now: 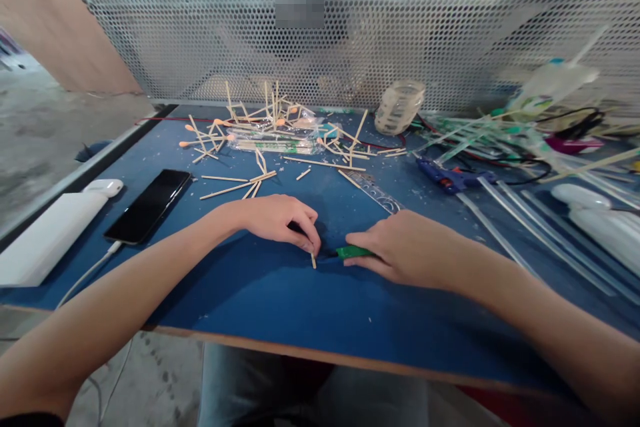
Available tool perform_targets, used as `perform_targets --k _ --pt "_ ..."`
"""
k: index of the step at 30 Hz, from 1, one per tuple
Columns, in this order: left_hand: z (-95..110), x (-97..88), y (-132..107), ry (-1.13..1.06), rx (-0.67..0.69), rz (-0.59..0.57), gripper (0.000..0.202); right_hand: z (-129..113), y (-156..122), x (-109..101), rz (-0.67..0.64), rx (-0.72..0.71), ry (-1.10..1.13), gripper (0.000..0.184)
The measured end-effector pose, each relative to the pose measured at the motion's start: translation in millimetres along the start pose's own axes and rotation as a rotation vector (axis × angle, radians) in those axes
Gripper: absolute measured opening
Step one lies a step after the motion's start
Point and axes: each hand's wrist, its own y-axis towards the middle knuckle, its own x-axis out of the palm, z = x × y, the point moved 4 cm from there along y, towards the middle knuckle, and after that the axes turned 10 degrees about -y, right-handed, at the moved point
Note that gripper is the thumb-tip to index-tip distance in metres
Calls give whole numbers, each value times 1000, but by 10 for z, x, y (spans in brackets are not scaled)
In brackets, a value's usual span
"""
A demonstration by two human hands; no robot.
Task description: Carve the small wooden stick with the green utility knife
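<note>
My left hand rests on the blue table, fingers pinched on a short thin wooden stick whose end pokes out below my fingertips. My right hand lies just to its right, closed on a small green tool whose tip points at the stick; only its green end shows. A gap of a few centimetres separates the two hands.
A pile of wooden sticks lies at the back centre. A black phone and white power bank lie left. A blue glue gun, clear glue rods, a ruler and a plastic cup lie right. Perforated metal screen behind.
</note>
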Motion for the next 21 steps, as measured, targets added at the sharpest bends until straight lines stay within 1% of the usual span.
perform_targets --k 2,5,10,15,19,21 --pt "2 2 -2 12 -8 -4 20 -5 7 4 14 0 16 45" --pt "11 1 -3 13 -9 2 22 16 8 -16 -12 -20 56 43" --pt "25 5 4 12 -1 0 20 37 -10 -56 -49 13 -10 44" --pt "26 0 0 -17 10 14 20 -4 -32 -76 -58 -8 -4 43" --pt "12 2 -17 -33 16 -2 21 -41 -37 -85 -106 45 -42 43" --pt "5 2 -15 -31 15 0 24 -55 -42 -91 -113 45 -31 44"
